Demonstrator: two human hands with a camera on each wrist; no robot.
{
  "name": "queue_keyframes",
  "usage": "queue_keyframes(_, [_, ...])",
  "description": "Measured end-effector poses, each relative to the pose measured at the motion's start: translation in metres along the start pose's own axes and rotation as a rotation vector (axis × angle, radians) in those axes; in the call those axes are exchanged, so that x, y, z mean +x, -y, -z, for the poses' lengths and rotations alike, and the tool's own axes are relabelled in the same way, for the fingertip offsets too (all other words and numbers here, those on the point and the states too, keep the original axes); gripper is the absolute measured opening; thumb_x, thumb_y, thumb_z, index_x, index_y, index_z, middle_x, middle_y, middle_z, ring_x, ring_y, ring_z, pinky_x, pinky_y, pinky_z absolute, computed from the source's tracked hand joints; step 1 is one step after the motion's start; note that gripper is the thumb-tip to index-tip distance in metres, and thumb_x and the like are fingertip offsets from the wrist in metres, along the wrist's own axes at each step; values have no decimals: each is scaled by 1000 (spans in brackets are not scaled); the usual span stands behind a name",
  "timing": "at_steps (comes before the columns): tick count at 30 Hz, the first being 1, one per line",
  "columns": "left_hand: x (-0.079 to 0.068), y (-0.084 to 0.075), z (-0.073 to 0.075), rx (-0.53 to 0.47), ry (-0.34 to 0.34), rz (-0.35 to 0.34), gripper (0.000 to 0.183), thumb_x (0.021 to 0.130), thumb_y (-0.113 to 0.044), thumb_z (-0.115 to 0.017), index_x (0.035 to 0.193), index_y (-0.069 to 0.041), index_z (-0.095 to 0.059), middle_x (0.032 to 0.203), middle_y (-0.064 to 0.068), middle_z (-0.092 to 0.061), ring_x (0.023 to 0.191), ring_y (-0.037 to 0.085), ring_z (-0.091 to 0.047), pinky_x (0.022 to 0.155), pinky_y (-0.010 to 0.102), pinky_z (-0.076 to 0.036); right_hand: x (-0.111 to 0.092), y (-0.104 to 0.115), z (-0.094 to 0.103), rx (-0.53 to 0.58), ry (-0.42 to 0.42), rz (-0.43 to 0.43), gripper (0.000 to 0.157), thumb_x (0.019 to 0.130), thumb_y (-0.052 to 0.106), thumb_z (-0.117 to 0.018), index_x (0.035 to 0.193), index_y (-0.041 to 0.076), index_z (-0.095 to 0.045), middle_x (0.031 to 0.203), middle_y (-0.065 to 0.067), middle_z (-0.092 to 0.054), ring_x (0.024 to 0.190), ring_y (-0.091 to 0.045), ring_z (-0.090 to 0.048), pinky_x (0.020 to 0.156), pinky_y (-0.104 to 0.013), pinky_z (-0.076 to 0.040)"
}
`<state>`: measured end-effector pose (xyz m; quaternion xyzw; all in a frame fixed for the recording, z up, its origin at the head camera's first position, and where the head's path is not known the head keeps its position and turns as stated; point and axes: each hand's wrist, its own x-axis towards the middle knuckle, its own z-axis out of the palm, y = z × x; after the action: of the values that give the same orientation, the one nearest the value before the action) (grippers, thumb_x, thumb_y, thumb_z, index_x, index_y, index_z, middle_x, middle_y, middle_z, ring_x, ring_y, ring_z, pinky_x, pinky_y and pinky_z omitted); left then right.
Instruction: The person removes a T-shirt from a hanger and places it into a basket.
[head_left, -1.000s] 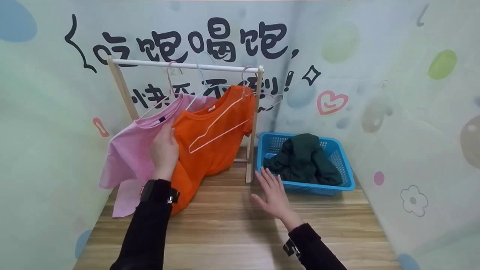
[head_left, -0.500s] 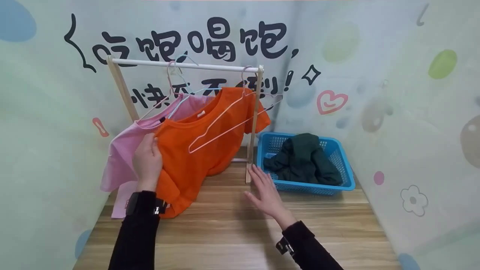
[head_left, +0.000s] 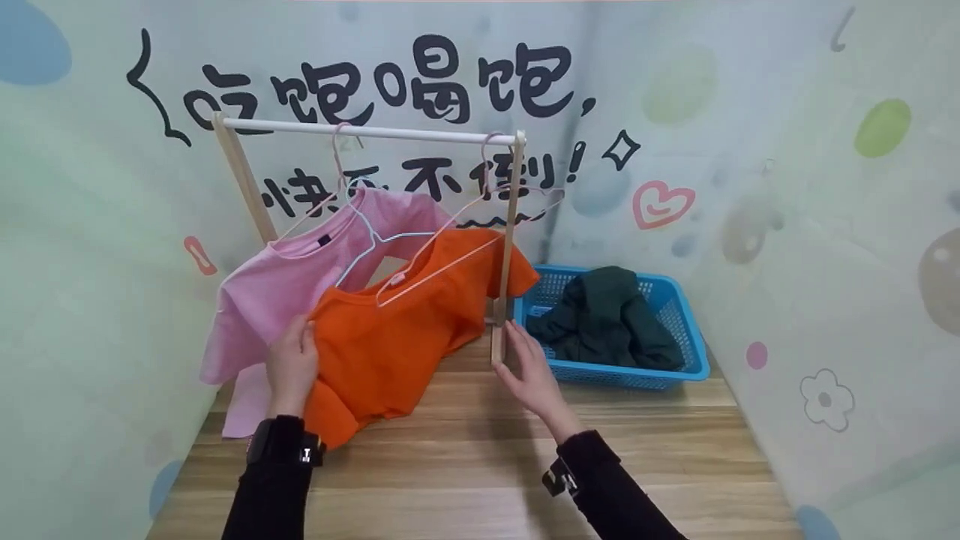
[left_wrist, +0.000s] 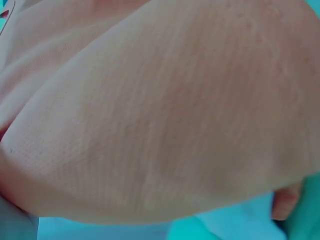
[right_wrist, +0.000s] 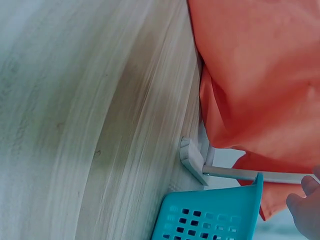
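A: Taking the rack [head_left: 241,176] as your mark, where is the orange shirt [head_left: 394,345]?

B: Below the rack's white rail [head_left: 420,135], under its middle and right half, on a light blue hanger [head_left: 375,239]. That hanger's hook sits lower than the rail, not over it.

A: Which way does the shirt point?

B: Neckline up, body hanging down in loose folds, so its long axis runs roughly top to bottom. The shoulder line slants: the shoulder towards the rack's left dips, the other rises. One sleeve sticks out past the rack's right post [head_left: 514,176].

A: And the left hand [head_left: 291,371]?

B: It pinches the cloth at the lower shoulder, below the rail. Whether it has the hanger's arm too, I cannot tell.

A: The right hand [head_left: 536,382]?

B: Unclenched beside the rack's right foot [head_left: 498,345], fingers extended, thumb set apart. Whether the fingertips touch the wood, I cannot tell.

A: What else is about?

B: A pink shirt [head_left: 255,307] hangs under the rail's left half, partly behind the orange one. A pink hanger [head_left: 442,269] hangs near the rail's right end, crossing in front of the orange cloth. Right of the rack stands a blue basket [head_left: 615,377] with dark green cloth [head_left: 607,322] in it.
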<state>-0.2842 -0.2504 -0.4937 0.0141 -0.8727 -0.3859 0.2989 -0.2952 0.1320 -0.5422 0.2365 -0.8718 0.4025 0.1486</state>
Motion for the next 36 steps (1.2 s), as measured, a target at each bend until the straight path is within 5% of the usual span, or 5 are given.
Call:
queue_keyframes(7, [-15, 21, -4, -40, 61, 64, 29, 104, -12, -49, 122, 7, -61, 118, 30, -62, 107, 49, -57, 96, 58, -40, 8, -4, 3, 56, -40, -51, 65, 98, 24, -62, 152, 1, -33, 155, -20, -33, 142, -38, -29, 113, -55, -26])
queue_keyframes(15, [-26, 45, -6, -100, 90, 32, 20, 102, -7, -51, 110, 9, -62, 106, 31, -61, 103, 48, -55, 94, 56, -39, 13, -7, 7, 68, -28, -139, 66, 100, 32, -59, 155, 7, -29, 158, -16, -30, 144, -34, -26, 114, -54, -24])
queue_keyframes(24, [-39, 64, -3, -186, 243, 176, 35, 105, -16, -48, 130, 7, -58, 130, 29, -56, 123, 41, -49, 106, 50, -34, 15, -9, 7, 107, -21, -211, 69, 100, 34, -60, 157, 12, -27, 159, -16, -27, 145, -32, -27, 114, -52, -25])
queue_keyframes(36, [-49, 65, -9, -190, 346, 172, 25, 102, -9, -53, 119, 7, -64, 120, 26, -62, 110, 36, -55, 101, 46, -38, 15, -11, 9, 261, -22, -194, 64, 102, 16, -58, 155, 2, -25, 153, -25, -32, 128, -37, -48, 101, -51, -45])
